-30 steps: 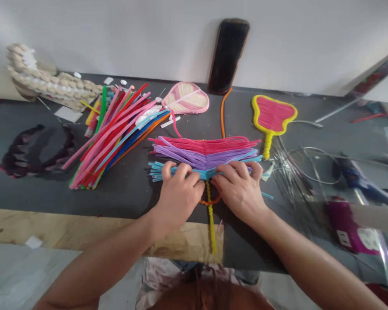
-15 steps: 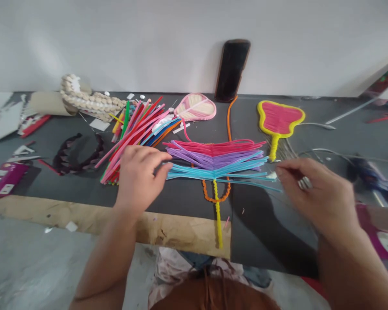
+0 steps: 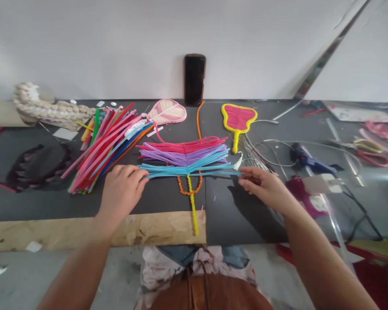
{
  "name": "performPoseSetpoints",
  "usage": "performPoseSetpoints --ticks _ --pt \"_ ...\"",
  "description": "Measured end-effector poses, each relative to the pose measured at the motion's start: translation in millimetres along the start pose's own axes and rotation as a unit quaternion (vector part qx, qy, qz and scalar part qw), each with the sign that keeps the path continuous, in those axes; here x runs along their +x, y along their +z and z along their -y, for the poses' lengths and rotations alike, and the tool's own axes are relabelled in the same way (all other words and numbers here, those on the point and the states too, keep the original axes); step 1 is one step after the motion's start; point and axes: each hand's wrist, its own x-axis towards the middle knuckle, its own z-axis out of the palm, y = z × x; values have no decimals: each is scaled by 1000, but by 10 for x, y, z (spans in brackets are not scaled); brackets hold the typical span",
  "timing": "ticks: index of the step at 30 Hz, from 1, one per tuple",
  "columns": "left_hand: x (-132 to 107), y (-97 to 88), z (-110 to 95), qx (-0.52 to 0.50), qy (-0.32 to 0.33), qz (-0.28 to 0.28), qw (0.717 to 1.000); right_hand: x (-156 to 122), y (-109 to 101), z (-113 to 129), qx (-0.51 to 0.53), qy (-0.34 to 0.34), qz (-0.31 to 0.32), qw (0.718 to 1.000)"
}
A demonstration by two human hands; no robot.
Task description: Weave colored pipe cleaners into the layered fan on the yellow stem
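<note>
Layered pink, purple and light blue pipe cleaners (image 3: 185,157) lie across a twisted yellow stem (image 3: 193,211) on the dark table. An orange twisted loop (image 3: 182,188) crosses the stem below them. My left hand (image 3: 124,185) is closed, thumb and finger pinching the left ends of the lowest light blue pipe cleaners (image 3: 158,171). At the right end of the lowest blue strand, my right hand (image 3: 263,186) pinches the tip between thumb and fingers. The other fingers of both hands are curled.
Left of the work lies a heap of coloured pipe cleaners (image 3: 106,146), with a dark hair clip (image 3: 19,168) beyond. Behind stand a phone (image 3: 194,79) and a pink-and-yellow fan shape (image 3: 239,118). Wire (image 3: 255,155), a glue gun (image 3: 310,161) and scissors (image 3: 371,157) lie to the right.
My right hand, earlier apart from the strands, now meets the end of the lowest blue one. My left hand stays at the left ends. The view has turned right.
</note>
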Motion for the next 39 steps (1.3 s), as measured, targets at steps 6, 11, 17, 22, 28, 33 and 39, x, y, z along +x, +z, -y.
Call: performPoseSetpoints --ticks 6,11,17,22,28,33,39 --pt "-21 4 -36 7 -9 11 1000 87 139 43 -9 -22 -11 1000" --pt "-65 42 -8 -28 -29 29 999 98 194 14 4 -27 -37 999" --pt "-100 -7 -117 -120 -109 2 987 84 251 19 -4 -25 -64 998" --pt "-110 -41 -236 -167 -141 -61 974 74 262 3 4 -33 -70 997" --pt "-78 -13 -365 -309 -171 -108 929 12 310 174 93 -69 -82 990" --pt "14 61 -471 -520 -204 -114 821 6 465 337 142 -107 -24 984" --pt "82 191 -492 -571 -184 -67 797 186 634 377 88 -132 3 987"
